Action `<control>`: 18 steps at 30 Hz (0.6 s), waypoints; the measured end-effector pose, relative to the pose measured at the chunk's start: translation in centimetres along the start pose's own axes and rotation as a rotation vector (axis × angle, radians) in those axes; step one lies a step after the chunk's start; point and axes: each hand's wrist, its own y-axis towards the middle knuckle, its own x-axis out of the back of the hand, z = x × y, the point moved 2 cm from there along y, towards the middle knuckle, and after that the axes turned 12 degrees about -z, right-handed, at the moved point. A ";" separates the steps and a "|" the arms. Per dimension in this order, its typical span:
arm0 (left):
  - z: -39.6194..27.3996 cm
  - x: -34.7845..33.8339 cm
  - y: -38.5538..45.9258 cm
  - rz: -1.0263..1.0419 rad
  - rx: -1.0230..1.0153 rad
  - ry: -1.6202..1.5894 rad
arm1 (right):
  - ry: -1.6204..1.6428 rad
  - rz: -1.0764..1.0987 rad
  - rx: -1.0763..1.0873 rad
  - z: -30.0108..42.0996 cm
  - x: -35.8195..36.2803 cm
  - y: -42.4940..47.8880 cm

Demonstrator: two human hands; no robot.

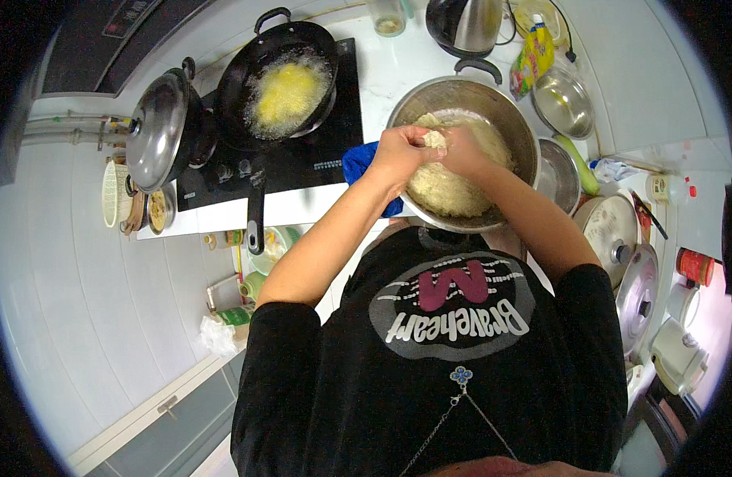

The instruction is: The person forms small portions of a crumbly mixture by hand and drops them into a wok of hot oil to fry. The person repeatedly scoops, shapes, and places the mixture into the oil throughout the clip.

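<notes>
Before me stands a deep metal pot (530, 134) holding a pale, shredded-looking batter mixture (452, 194). Above it my left hand (401, 155) pinches a small lump of the mixture (435, 139) between thumb and fingers. My right hand (468, 149) meets the lump from the other side; it is blurred, and its fingertips are hidden. To the left, yellow food (289, 92) fries in bubbling oil inside a black wok (234, 98), whose long handle points towards me.
The wok sits on a black cooktop (288, 170), beside a lidded pan (158, 128). A blue cloth (360, 161) lies left of the pot. Behind stands an electric kettle (476, 27). Metal bowls (562, 101), a green vegetable (579, 167) and pot lids (610, 226) line the right.
</notes>
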 end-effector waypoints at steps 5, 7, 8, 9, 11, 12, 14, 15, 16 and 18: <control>-6.9 4.5 0.4 0.086 -0.014 -0.338 | -0.142 -0.119 -0.051 -0.3 -0.3 -0.3; -11.0 8.8 1.9 -0.210 -0.187 -0.069 | -0.098 -0.155 -0.022 0.8 1.0 -1.1; -12.1 12.4 4.3 -0.352 -0.364 0.263 | -0.169 -0.167 0.061 0.8 1.3 -1.1; -12.6 15.6 6.7 -0.431 -0.374 0.230 | -0.240 -0.178 0.142 0.8 1.6 -1.1; -14.5 19.9 10.3 -0.573 -0.423 0.787 | -0.293 -0.201 0.197 1.1 1.7 -1.4; -12.9 24.8 14.2 -0.664 -0.448 0.895 | -0.268 -0.204 0.204 1.8 1.6 -1.1; -12.7 26.5 18.3 -0.720 -0.360 1.150 | -0.266 -0.178 0.135 1.6 1.7 -1.2; -12.7 26.7 19.7 -0.721 -0.352 1.258 | -0.282 -0.139 0.092 1.3 1.9 -1.1; -12.5 26.9 21.0 -0.685 -0.341 1.331 | -0.296 -0.098 0.048 1.0 2.0 -1.2; -12.3 26.8 23.0 -0.611 -0.319 1.477 | -0.318 -0.120 0.004 1.4 2.4 -1.5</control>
